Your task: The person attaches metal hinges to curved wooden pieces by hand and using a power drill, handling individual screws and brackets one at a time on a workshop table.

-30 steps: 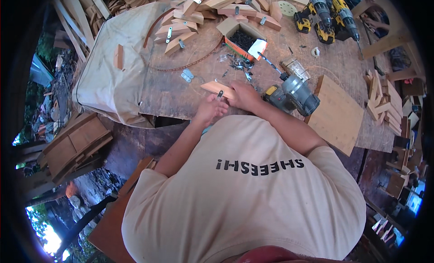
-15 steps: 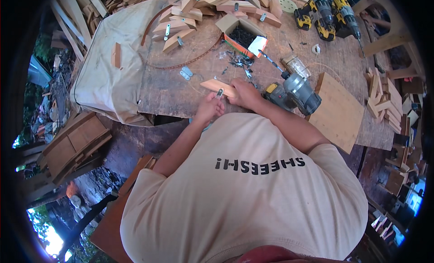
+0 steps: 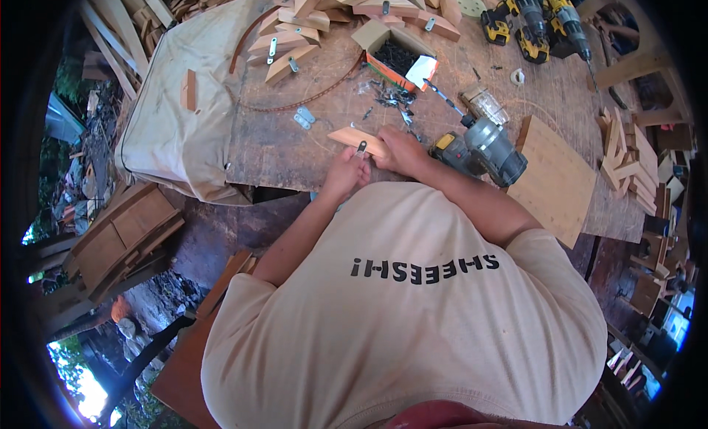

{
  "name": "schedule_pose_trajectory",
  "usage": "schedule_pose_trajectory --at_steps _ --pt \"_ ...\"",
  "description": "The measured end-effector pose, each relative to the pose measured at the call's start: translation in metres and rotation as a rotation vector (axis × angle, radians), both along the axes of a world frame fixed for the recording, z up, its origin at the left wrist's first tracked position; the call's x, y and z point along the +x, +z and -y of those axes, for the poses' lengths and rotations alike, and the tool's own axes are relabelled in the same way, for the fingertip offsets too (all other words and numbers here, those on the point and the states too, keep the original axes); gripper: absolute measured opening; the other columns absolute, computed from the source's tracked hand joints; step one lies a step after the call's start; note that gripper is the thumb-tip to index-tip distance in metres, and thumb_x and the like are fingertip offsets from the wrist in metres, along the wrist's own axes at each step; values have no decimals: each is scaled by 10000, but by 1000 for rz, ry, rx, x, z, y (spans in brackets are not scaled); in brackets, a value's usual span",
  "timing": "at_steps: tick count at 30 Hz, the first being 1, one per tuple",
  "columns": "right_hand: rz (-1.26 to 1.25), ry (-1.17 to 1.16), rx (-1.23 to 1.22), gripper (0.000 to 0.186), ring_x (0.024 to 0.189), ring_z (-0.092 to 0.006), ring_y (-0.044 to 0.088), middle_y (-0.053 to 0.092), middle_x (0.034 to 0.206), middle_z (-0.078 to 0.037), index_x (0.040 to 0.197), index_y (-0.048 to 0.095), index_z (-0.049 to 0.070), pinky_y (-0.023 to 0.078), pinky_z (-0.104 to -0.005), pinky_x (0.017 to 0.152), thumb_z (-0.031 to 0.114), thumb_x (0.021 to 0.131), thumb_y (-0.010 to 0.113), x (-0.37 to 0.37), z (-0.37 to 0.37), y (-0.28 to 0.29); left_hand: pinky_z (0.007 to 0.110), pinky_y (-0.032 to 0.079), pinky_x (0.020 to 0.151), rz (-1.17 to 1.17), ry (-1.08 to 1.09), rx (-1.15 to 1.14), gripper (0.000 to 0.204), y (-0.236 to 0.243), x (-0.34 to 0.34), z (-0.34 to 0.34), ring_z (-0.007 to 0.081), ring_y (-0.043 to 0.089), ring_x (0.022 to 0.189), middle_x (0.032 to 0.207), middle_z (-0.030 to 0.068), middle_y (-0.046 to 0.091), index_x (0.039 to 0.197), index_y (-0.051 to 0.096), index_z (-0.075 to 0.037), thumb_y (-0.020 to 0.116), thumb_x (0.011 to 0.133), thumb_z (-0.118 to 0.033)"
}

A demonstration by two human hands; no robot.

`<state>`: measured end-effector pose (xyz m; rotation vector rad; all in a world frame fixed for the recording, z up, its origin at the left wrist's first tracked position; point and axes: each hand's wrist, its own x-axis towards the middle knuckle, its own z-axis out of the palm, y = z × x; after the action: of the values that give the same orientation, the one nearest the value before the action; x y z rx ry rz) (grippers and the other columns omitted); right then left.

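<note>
My right hand [image 3: 403,151] grips the right end of a short wooden block [image 3: 349,138] with an angled tip, just over the front of the workbench. My left hand [image 3: 344,174] pinches a small metal plate with rounded ends [image 3: 361,148] against the block's near side. Whether a screw sits in the plate is too small to tell. Close to my right hand lies a cordless drill [image 3: 493,150], its bit pointing away from me. Beyond the block are loose dark screws [image 3: 395,98] and a few spare metal plates [image 3: 304,118].
An open carton of screws [image 3: 394,56] stands mid-bench. Behind it are piled blocks [image 3: 293,42], several with plates attached. More drills [image 3: 564,23] lie at the far right, near a wooden board [image 3: 553,182]. A cloth-covered stack [image 3: 184,97] bounds the left side.
The metal plate has shifted slightly up and right against the block, with my left hand moving along. My right hand keeps its grip on the block.
</note>
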<state>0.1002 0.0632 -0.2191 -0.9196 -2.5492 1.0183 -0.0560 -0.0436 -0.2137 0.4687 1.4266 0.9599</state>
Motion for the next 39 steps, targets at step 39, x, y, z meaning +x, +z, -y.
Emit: schedule_pose_trajectory --at_steps 39 --pt "-211 -60 -830 660 1227 -252 469 495 1319 -174 1422 361 66 388 -376 1018 398 907 607 99 24 12 242 504 642 -417 -177 -180 364 51 -87 -48 120 644 720 802 60 673 939 635 -48 528 918 -396"
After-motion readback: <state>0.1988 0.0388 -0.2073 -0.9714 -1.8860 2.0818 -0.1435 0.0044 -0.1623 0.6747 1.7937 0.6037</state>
